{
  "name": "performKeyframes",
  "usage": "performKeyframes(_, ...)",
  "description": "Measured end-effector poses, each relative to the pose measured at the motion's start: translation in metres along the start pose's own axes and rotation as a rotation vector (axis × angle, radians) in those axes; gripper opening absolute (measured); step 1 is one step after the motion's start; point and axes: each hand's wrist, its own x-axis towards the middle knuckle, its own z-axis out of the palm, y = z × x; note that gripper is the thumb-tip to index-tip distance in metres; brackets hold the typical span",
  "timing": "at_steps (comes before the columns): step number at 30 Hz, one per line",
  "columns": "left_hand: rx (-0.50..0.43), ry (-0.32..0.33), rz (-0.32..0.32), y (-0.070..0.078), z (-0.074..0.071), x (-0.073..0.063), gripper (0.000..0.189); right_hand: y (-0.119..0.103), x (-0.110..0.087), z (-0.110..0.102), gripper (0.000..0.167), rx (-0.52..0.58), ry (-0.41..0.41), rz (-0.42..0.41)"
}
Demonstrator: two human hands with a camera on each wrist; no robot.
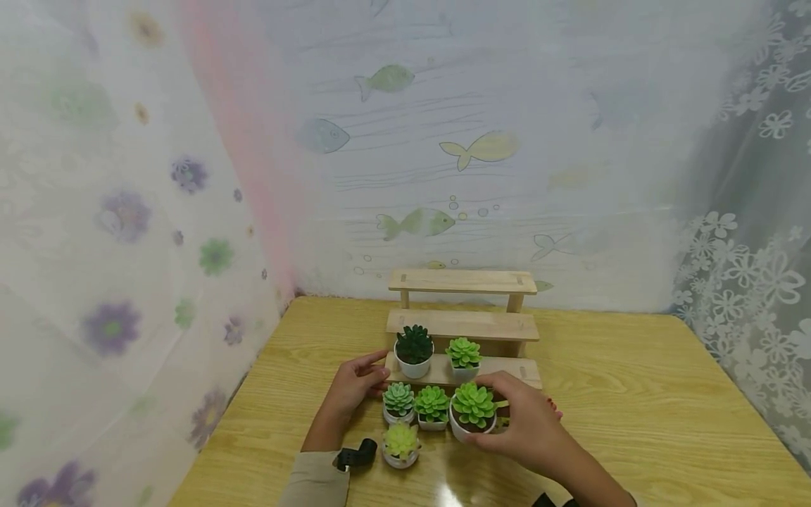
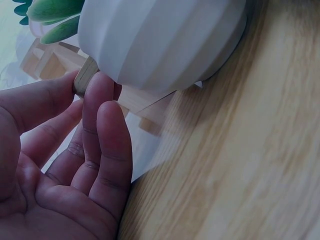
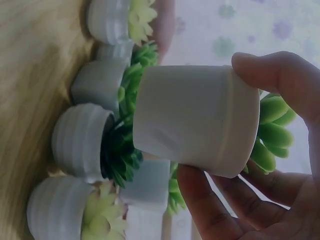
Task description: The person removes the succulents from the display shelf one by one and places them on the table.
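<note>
My right hand (image 1: 526,422) grips a white round pot with a bright green succulent (image 1: 473,405), thumb and fingers on opposite sides near the rim. The right wrist view shows this smooth white pot (image 3: 192,120) raised and turned sideways in that view. My left hand (image 1: 355,387) pinches the left end of the lowest step of a wooden three-step stand (image 1: 500,370); the left wrist view shows the wood end (image 2: 86,75) between thumb and fingers. On that step are a dark green succulent (image 1: 415,346) in a round white pot and a bright green succulent (image 1: 464,353) in a square pot.
In front of the stand are a blue-green succulent (image 1: 398,401), a green succulent (image 1: 432,405) in a square pot and a yellow-green succulent (image 1: 402,441). My right hand partly hides more pots, including a ridged pot (image 3: 75,142). Patterned curtains hang behind the wooden table (image 1: 633,394).
</note>
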Motion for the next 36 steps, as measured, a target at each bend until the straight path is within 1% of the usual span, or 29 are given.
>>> performKeyframes(5, 0.0, 0.004, -0.001, 0.0, 0.001, 0.0, 0.05, 0.0, -0.001, 0.005, 0.07, -0.064, 0.01, -0.048)
performKeyframes(9, 0.0, 0.004, 0.001, 0.0, 0.0, 0.0, 0.05, 0.002, -0.002, 0.01, 0.067, -0.094, 0.005, -0.072)
performKeyframes(14, -0.006, -0.004, 0.009, -0.001, 0.0, 0.001, 0.051, 0.0, -0.004, 0.015, 0.065, -0.102, -0.013, -0.06)
performKeyframes(18, -0.011, -0.002, 0.004, -0.002, -0.001, 0.001, 0.051, 0.0, -0.005, 0.019, 0.068, -0.16, -0.03, -0.041)
performKeyframes(22, -0.015, 0.0, 0.003, -0.002, 0.0, 0.001, 0.051, 0.002, -0.005, 0.024, 0.069, -0.176, -0.069, -0.029)
performKeyframes(27, -0.018, 0.002, 0.006, -0.001, 0.0, 0.0, 0.052, 0.004, -0.005, 0.028, 0.069, -0.144, -0.123, -0.033)
performKeyframes(30, -0.018, 0.003, 0.01, -0.001, 0.0, 0.0, 0.052, 0.006, -0.005, 0.031, 0.07, -0.132, -0.14, -0.039)
performKeyframes(36, -0.022, 0.0, 0.003, 0.0, 0.0, 0.0, 0.052, 0.007, -0.004, 0.035, 0.071, -0.111, -0.183, -0.022)
